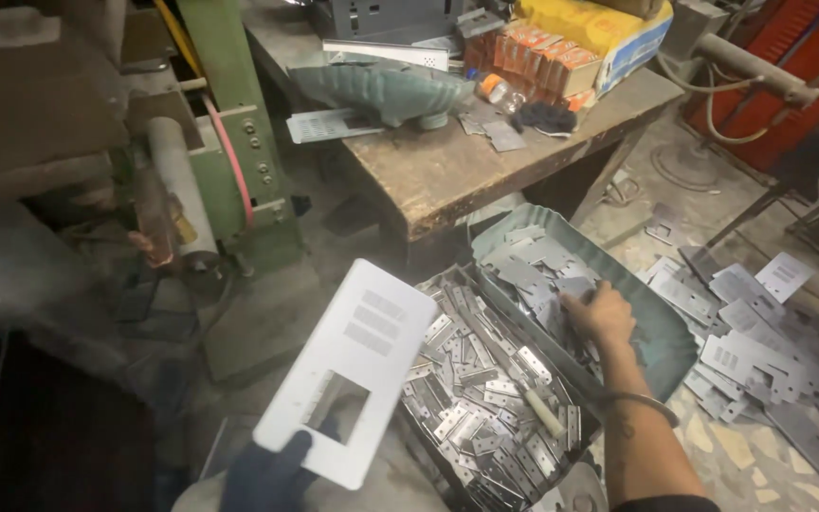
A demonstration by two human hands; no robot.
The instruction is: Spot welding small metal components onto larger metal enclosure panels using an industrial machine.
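My left hand, in a dark glove, grips the near end of a flat white metal plate that has slots and a square cut-out. It holds the plate tilted above the floor, beside a tray of small hinges. My right hand, bare and with a bangle on the wrist, reaches into a grey-green metal tray. Its fingers rest on the pile of small grey metal pieces inside; I cannot tell if they hold one.
A tray full of small shiny hinges sits between my hands. Several flat grey plates lie scattered on the floor at right. A worn wooden workbench with boxes stands ahead, and a green machine at left.
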